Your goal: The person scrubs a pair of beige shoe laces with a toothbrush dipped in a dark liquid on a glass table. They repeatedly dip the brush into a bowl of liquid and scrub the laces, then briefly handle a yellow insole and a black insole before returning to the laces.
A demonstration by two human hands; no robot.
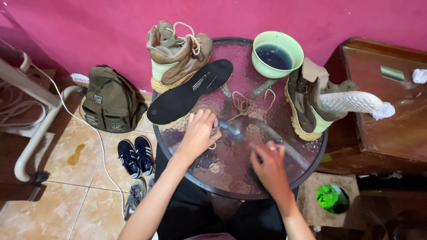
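My left hand [201,133] rests on the round glass table [231,178], its fingertips pinched on one end of a tan shoelace [243,105] that trails toward the table's middle. A small blurred blue object [231,130] lies just right of those fingers. My right hand [267,166], with a ring on it, hovers low over the glass near the front edge, motion-blurred, fingers extended and holding nothing. A black insole [191,91] lies at the table's left, just behind my left hand.
A tan boot [178,53] stands at the table's back left, and a second boot [309,104] with a white insole [351,101] at the right. A green bowl [276,53] holds dark liquid. On the floor are an olive backpack [110,101] and sneakers [135,154]. A wooden cabinet [387,111] stands to the right.
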